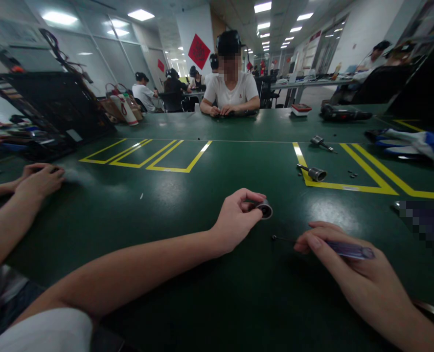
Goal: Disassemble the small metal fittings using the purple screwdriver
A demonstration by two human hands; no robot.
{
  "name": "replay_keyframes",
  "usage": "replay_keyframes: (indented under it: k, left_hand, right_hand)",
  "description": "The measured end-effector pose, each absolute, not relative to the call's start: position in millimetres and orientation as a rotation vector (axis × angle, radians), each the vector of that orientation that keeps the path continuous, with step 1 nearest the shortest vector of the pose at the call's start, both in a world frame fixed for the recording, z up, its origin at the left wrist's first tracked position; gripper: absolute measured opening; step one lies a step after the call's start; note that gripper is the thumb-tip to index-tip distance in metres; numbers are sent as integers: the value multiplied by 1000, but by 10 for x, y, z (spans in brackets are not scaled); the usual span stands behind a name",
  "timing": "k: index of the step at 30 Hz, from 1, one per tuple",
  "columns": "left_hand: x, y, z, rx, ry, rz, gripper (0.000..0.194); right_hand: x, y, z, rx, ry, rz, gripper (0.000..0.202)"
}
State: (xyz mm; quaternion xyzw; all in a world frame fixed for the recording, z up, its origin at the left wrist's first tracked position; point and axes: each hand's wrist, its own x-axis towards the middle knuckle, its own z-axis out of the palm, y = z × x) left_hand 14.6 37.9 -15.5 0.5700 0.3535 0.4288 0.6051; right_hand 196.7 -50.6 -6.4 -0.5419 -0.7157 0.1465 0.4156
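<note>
My left hand (237, 222) pinches a grey metal hole saw (264, 210) between thumb and fingers, its round open end facing me. In my right hand (356, 264) is a small screwdriver (351, 250) with a clear purplish handle. Its thin shaft points left toward the hole saw, with a gap between them. A small dark piece sits at the shaft's tip; I cannot tell exactly what it is. Farther off lie a second hole saw (316, 174) with its shank and a third one (317, 141). Several tiny dark parts (352, 174) lie beside the second.
Yellow tape outlines (169, 170) mark the green table (158, 205). At the right are blue-and-white gloves (415, 144), a power drill (343, 113) and a red-and-white box (300, 109). A co-worker's hands (42, 181) rest at left; another person (231, 90) sits opposite.
</note>
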Motion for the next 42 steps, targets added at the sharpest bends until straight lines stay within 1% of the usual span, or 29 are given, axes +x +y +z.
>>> replay_keyframes:
  k: [5, 11, 13, 17, 19, 25, 31, 42]
  left_hand:
    - [132, 376, -149, 1333, 823, 965, 21]
    - [142, 356, -123, 1381, 883, 933, 30]
    - [148, 352, -121, 1377, 904, 950, 31]
    - [151, 346, -124, 1366, 897, 936, 33]
    - [152, 337, -120, 1360, 896, 925, 33]
    - [180, 284, -77, 1358, 935, 868, 32]
    - [192, 271, -76, 1367, 929, 858, 31]
    - [185, 269, -91, 1393, 913, 876, 27]
  right_hand:
    - [1984, -536, -47, -1326, -1893, 324, 21]
    - [1974, -588, -49, -1116, -2073, 182, 10]
    - [1970, -598, -61, -1071, -2106, 150, 14]
    - [1990, -616, -73, -958, -2114, 23, 32]
    - [1996, -620, -76, -941, -2136, -36, 35]
    - [1964, -593, -90, -966, -2166, -136, 27]
    - [1965, -583, -102, -976, -2153, -156, 29]
    - [1933, -575, -74, -966, -2150, -188, 25]
